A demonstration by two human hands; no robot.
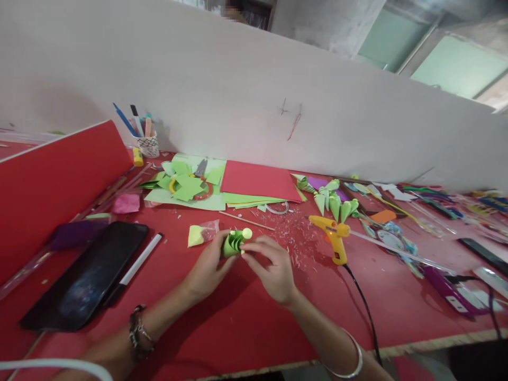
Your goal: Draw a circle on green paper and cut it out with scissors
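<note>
My left hand (208, 269) is closed around a bunch of rolled green paper cones (231, 245), held just above the red table. Pale yellow balls sit at the rim of the cones; the largest yellow ball (247, 233) shows at the top right. From the other side, the thumb and forefinger of my right hand (274, 269) pinch at the cones' right edge, where a small bit of pale yellow shows at the fingertips. Part of the bunch is hidden by my fingers. Just behind my left hand lies a clear packet (201, 233) with a pale yellow lump in it.
A yellow glue gun (335, 235) with a black cord lies right of my hands. Finished-looking green cone bunches (333, 200), red paper sheets (260, 181) and green scraps with scissors (201, 168) lie behind. At left are a phone (89, 275) and a marker (141, 259).
</note>
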